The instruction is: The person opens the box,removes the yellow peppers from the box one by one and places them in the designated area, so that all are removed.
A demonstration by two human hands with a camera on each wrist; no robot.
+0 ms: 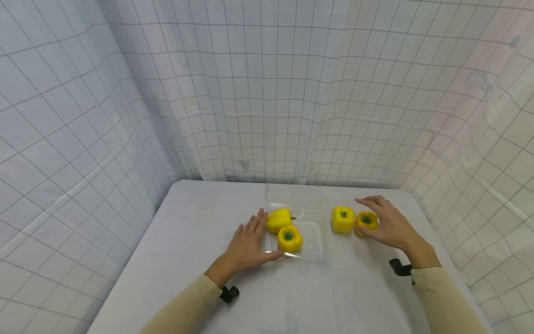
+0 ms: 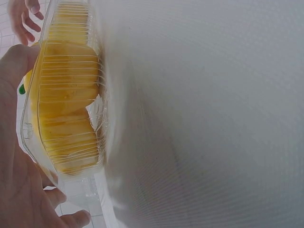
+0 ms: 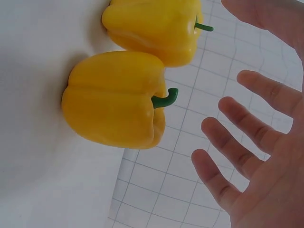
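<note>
A clear plastic clamshell container (image 1: 314,237) lies with its lid (image 1: 294,195) folded back. Inside are a yellow bell pepper (image 1: 278,221) on its side and another yellow bell pepper (image 1: 289,240) with its green stem upward. My left hand (image 1: 246,248) rests against the container's left side, fingers straight and spread, its thumb at the front rim. To the right, two more yellow bell peppers stand side by side: an inner pepper (image 1: 343,220) and an outer pepper (image 3: 114,99). Around the outer one my right hand (image 1: 391,225) hovers, fingers spread and thumb apart, gripping nothing.
A white table (image 1: 208,204) lies under everything. Gridded white curtains (image 1: 267,93) hang behind it and along both sides. The dark wrist cameras stick out below both hands, near the tabletop.
</note>
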